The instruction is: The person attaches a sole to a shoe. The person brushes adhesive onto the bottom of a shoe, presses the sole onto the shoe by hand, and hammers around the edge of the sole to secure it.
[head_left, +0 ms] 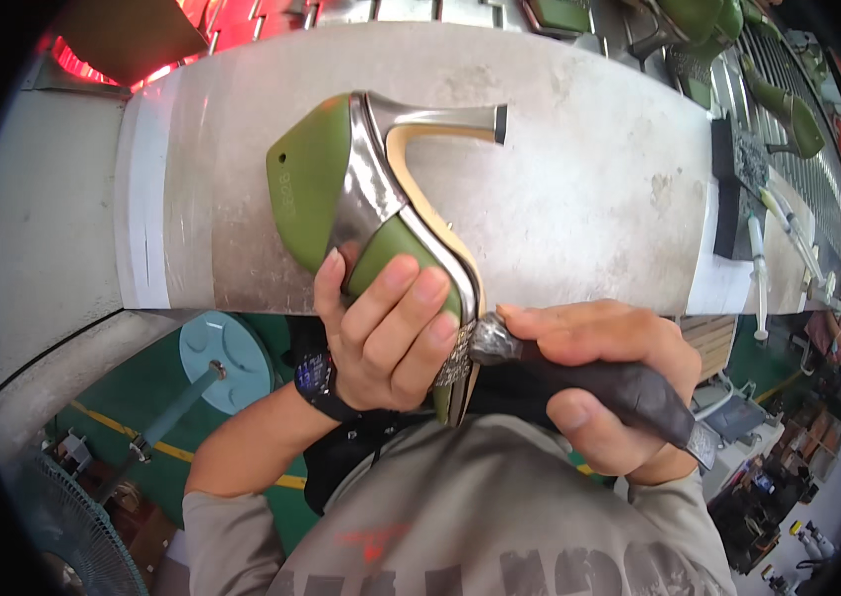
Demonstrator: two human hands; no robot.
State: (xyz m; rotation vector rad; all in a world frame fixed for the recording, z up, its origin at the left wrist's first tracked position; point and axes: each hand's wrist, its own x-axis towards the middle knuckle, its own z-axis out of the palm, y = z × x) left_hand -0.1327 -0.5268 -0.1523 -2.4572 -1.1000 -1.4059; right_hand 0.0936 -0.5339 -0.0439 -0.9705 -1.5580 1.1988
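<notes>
The high-heeled shoe (371, 189) was held across the near edge of the worktop (589, 199), with its green last (311, 179) and silver heel (445, 119) over the surface and its toe past that edge, on the person's side. Whether the shoe was supported by the worktop or held just above it could not be told. Its forepart was clasped by the left hand (381, 333), the fingers being curled around the green side. A dark-handled tool (629, 392) was gripped in the closed right hand (639, 343), off the near edge of the worktop, and its blunt head (493, 340) appeared to be set against the sole edge, by the textured band (455, 360).

Because the toe was not backed by the worktop, the shoe could be twisted in the left hand if the tool were pushed too hard. If the head were allowed to slip, the textured band could be scuffed, or the left fingers just beside it could be struck. With a loosened clasp, the shoe could be dropped off the near edge of the worktop.
</notes>
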